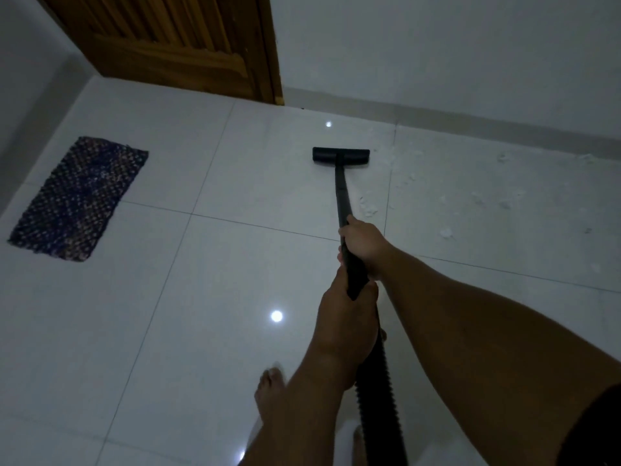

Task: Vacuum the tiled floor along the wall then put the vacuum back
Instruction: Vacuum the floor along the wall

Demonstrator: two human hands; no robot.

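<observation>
A black vacuum wand [341, 193] runs from my hands out to its flat floor head [340, 155], which sits on the glossy white tiled floor [201, 280] a short way from the wall's skirting. My right hand [364, 245] grips the wand higher up. My left hand [347, 319] grips the wand's lower end, where the ribbed black hose [376, 391] starts and drops out of the bottom of the frame. White crumbs and dust [437, 183] lie scattered on the tiles to the right of the head, along the wall.
A dark woven mat [79, 200] lies on the floor at the left. A wooden door [188, 42] stands at the back left, with the white wall [470, 45] running right from it. My bare foot [268, 395] is on the tiles below my hands.
</observation>
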